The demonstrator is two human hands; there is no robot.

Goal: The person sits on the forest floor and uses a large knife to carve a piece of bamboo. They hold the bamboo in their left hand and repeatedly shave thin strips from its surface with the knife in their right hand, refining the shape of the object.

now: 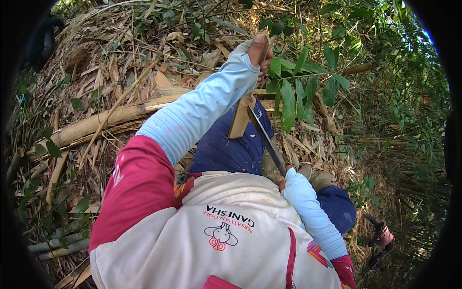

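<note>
My left hand [260,54], beyond a light blue sleeve, is wrapped around the upper part of a flat, light brown split bamboo piece [239,121]. The piece slants down across my dark blue trouser leg [225,147]. Close to my body, my right hand [282,183] grips a machete; its handle and most of the fingers are hidden by the hand and sleeve. The dark machete blade [266,140] points up and left, its tip end against or just beside the bamboo piece. I cannot tell whether the edge is cutting into it.
A thick bamboo pole [115,115] lies on the leaf-littered ground to the left. A green leafy sprig [301,89] hangs right of my left hand. Dense undergrowth [409,125] fills the right side. A partly seen pink and dark shape [383,237] is at lower right.
</note>
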